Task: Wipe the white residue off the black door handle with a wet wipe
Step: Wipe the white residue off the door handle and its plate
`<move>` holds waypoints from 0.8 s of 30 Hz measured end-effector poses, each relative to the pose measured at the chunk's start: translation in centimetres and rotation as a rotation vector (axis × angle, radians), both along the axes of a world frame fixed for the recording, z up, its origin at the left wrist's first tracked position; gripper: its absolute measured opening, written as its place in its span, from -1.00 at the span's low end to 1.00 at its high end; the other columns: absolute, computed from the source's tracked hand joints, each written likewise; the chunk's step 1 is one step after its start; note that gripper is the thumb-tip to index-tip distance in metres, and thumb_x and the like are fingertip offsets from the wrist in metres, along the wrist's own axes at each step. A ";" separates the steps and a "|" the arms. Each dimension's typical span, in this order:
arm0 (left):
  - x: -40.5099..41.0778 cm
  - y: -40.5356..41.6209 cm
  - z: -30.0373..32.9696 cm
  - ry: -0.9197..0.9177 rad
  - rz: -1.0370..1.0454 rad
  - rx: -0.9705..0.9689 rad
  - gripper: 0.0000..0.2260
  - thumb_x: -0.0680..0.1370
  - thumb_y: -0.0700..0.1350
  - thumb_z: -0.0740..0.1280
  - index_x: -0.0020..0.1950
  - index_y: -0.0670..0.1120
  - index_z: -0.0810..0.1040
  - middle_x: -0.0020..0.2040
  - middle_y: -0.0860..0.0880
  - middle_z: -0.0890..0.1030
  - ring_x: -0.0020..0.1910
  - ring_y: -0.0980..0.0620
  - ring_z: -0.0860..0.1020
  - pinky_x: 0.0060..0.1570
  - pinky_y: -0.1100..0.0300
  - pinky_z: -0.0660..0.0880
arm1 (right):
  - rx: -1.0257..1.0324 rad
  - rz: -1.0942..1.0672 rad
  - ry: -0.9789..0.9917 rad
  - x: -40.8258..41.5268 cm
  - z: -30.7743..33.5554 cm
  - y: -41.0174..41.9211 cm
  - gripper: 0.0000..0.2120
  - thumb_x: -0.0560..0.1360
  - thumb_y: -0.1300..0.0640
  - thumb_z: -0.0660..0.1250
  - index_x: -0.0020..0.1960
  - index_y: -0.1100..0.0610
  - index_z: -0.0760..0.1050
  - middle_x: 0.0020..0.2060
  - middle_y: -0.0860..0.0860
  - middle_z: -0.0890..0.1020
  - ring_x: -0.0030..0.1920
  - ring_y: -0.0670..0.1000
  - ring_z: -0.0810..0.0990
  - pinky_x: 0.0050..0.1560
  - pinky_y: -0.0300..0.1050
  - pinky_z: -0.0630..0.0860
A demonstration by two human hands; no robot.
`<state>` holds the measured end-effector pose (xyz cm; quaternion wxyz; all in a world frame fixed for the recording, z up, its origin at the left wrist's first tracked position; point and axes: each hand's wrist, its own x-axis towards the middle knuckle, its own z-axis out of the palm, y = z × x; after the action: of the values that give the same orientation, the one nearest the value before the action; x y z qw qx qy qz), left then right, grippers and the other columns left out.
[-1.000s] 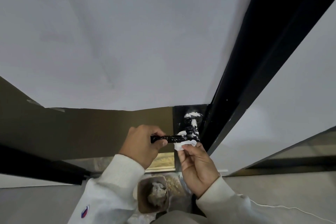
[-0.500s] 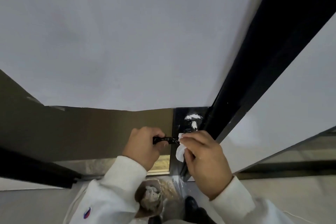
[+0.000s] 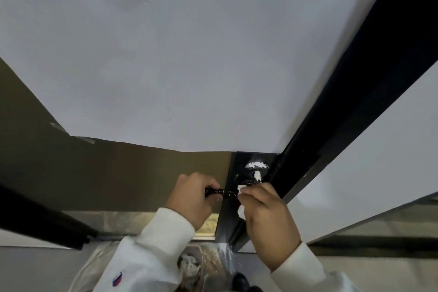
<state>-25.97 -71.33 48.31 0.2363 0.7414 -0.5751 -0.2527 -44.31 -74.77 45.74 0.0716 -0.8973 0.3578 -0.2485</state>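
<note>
Two bare hands work one fitting, read here from left to right. At the left, the left hand (image 3: 192,199), in a white sleeve, has its fingers curled round the free end of the slim black metal lever door handle (image 3: 221,192), holding it level against the brown door panel (image 3: 118,173). The visible middle of the lever is dark, with only small pale flecks. To the right, the right hand (image 3: 265,213) pinches a crumpled white wet wipe (image 3: 241,208) and presses it round the lever's pivot end; a second ago this hand lay palm-up beneath the lever, and it has since rolled over the top, so the wipe now wraps the joint instead of dabbing from below. Just beyond the knuckles, thick white residue (image 3: 256,165) remains on the round black fitting set in the black door edge strip (image 3: 237,163). In judgement, the lever is nearly clean while the upper fitting awaits wiping. Near the bottom, a brown container of used wipes (image 3: 189,265) stands on the floor.
</note>
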 end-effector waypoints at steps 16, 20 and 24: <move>-0.7 -0.7 1.3 -0.050 -0.120 0.111 -0.80 0.57 -0.18 0.31 -0.01 0.04 0.71 -0.24 0.00 0.66 -0.22 0.06 0.49 -0.28 0.25 0.44 | 1.059 -0.395 -0.968 -1.8 -3.0 2.5 -0.82 0.25 0.41 0.57 -0.22 0.20 0.70 -0.21 0.13 0.73 -0.19 0.06 0.70 -0.14 -0.04 0.62; -1.1 -0.6 1.3 -0.057 -0.069 0.129 -0.79 0.55 -0.18 0.30 -0.04 0.06 0.71 -0.24 0.00 0.64 -0.22 0.10 0.47 -0.25 0.21 0.46 | 1.679 -0.396 -1.597 -1.3 -2.9 1.4 -0.72 0.10 0.48 0.53 -0.35 0.23 0.50 -0.32 0.19 0.59 -0.23 0.15 0.66 -0.26 -0.16 0.65; -1.6 -0.5 1.3 -0.077 -0.042 0.138 -0.79 0.55 -0.16 0.30 -0.02 0.10 0.69 -0.20 0.00 0.60 -0.26 0.09 0.49 -0.27 0.22 0.47 | 1.695 -0.400 -1.734 0.4 -2.3 0.1 -0.74 0.22 0.51 0.32 -0.36 0.17 0.43 -0.35 0.11 0.62 -0.31 0.03 0.69 -0.24 -0.18 0.65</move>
<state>-27.60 -71.80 49.58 0.1570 0.7529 -0.5804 -0.2678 -43.95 -74.67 43.40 0.8069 -0.0342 0.3713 -0.4582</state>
